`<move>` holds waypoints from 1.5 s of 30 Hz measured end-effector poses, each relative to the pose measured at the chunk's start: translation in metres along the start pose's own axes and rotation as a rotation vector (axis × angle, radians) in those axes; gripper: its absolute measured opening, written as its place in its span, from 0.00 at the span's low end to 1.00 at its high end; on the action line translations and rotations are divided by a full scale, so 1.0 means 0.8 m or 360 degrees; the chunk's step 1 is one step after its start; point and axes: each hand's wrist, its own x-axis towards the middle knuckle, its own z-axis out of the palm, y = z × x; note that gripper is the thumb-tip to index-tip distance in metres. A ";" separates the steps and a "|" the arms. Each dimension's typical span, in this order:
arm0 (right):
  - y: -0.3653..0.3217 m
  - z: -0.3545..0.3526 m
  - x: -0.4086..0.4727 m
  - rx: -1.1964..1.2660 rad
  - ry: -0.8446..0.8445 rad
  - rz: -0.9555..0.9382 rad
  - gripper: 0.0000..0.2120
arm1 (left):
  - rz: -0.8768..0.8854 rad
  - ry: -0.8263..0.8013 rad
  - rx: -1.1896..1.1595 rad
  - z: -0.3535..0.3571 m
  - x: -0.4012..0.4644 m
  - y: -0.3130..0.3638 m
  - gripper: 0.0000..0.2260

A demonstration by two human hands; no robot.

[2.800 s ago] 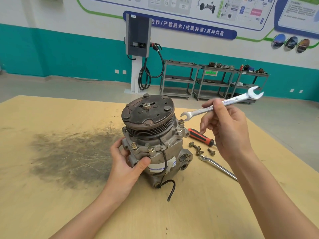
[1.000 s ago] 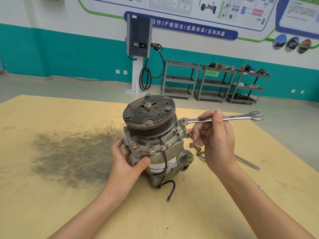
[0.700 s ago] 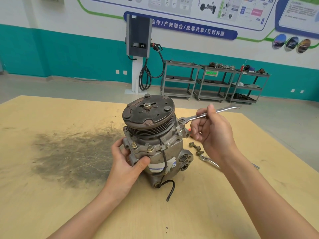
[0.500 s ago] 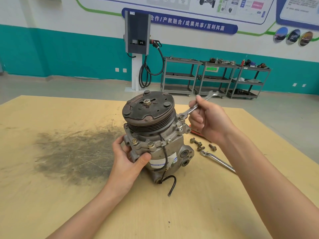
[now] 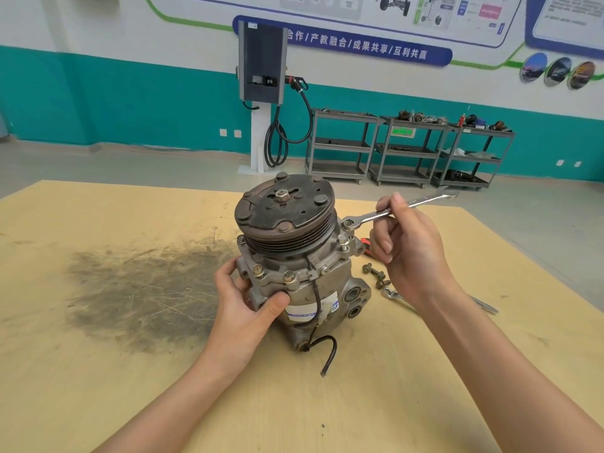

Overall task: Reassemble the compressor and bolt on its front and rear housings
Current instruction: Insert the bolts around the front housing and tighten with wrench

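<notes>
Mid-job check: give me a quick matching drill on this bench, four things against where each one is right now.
Things:
1. combination wrench
2. left hand
3. loose bolts
4. black wire

Places:
A. lying on the table right of the compressor
B. ring end on a housing bolt, held by the right hand
C. gripping the compressor's flange
D. trailing from the compressor's base

Pairs: 1-B, 2-C, 3-A, 4-D

Grey compressor (image 5: 304, 266) stands pulley-up on the table, a wrench (image 5: 397, 209) ringing its flange bolt (image 5: 347, 223).
</notes>
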 end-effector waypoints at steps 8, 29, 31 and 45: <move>-0.006 0.003 0.003 -0.0012 0.0019 0.0104 0.14 | -0.0013 -0.0004 -0.0016 0.000 0.001 -0.002 0.58; -0.018 0.010 0.029 -0.0052 -0.0030 0.0287 0.14 | -0.0019 0.0024 -0.0018 -0.001 0.007 -0.015 0.55; -0.018 0.011 0.031 -0.0066 -0.0038 0.0327 0.14 | -0.0013 0.0026 -0.0007 -0.001 0.007 -0.014 0.56; -0.015 0.015 0.031 -0.0134 -0.0008 0.0222 0.14 | -0.0020 0.0004 0.0003 -0.004 0.006 -0.016 0.57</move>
